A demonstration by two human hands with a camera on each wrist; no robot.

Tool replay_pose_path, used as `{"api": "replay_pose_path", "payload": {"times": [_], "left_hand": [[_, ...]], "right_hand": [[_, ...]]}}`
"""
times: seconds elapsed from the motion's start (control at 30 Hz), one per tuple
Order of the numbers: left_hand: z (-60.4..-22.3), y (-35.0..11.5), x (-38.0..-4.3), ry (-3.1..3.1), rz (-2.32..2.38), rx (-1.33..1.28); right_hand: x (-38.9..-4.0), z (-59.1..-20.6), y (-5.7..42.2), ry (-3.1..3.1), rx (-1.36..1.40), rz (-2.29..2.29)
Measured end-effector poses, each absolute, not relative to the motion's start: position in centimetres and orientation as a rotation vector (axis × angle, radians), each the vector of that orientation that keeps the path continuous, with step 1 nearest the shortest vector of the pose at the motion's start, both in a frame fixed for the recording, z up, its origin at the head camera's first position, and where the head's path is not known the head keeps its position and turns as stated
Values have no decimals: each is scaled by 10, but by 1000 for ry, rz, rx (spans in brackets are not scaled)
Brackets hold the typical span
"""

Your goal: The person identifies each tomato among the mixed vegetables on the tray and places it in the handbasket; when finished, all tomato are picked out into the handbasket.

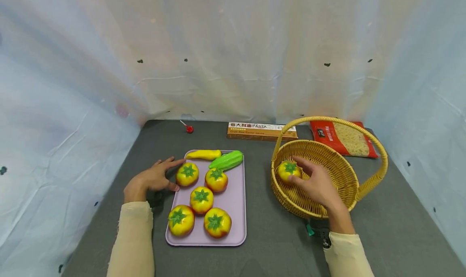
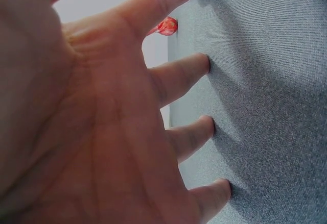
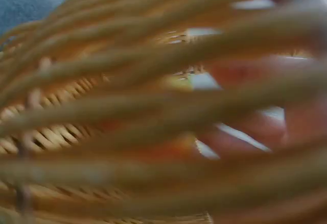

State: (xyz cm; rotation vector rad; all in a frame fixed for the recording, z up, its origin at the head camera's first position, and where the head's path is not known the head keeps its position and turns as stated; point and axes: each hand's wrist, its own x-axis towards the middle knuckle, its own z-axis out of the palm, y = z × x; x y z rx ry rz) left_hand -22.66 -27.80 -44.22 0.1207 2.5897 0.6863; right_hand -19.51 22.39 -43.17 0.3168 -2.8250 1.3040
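In the head view my right hand reaches into the wicker basket and grips a yellow-red tomato with a green star-shaped top, thumb and fingers at its right side. Basket weave hides most of that grip in the right wrist view. My left hand lies with fingers spread at the left edge of the lilac tray. Index finger and thumb touch the rim, while other fingertips rest on the table in the left wrist view. Several similar tomatoes, a yellow pepper and a green ridged vegetable lie on the tray.
A pasta box lies at the back of the dark table. Behind the basket is a red pasta bag. A red lollipop lies at the back left. The basket's tall handle arches over its opening. White sheeting encloses the table.
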Motion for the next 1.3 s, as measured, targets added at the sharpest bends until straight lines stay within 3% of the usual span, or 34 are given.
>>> {"api": "replay_pose_path", "payload": {"times": [0.13,0.3,0.63,1.3], "left_hand": [[-441,-276,-226,2580,690,111],[-440,-276,-226,2575,690,96],[-439,-276,-227,2567,681,78],[-440,-277,-227,2571,677,73]], "right_hand": [[-186,-421,226,-2705,348,1361],[-177,-409,218,-2576,624,1566],[-151,-416,161,-2594,1089,1864],[-133,-456,84,-2807,1458,1428]]}}
